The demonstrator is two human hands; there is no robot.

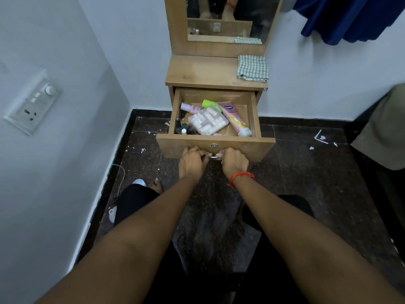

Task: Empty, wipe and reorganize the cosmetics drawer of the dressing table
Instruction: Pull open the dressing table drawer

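Note:
The wooden drawer of the dressing table stands pulled out. Inside lie a pink tube, a green bottle, a small pink bottle, a clear pack of white rollers and several dark nail polish bottles. My left hand and my right hand both curl around the metal handle on the drawer front, below a round lock. A folded green checked cloth rests on the table top at the right.
A mirror rises behind the table top. A white wall with a switch panel closes in on the left. Blue fabric hangs at the upper right. The dark stone floor carries scattered white scraps. A grey mat lies beneath me.

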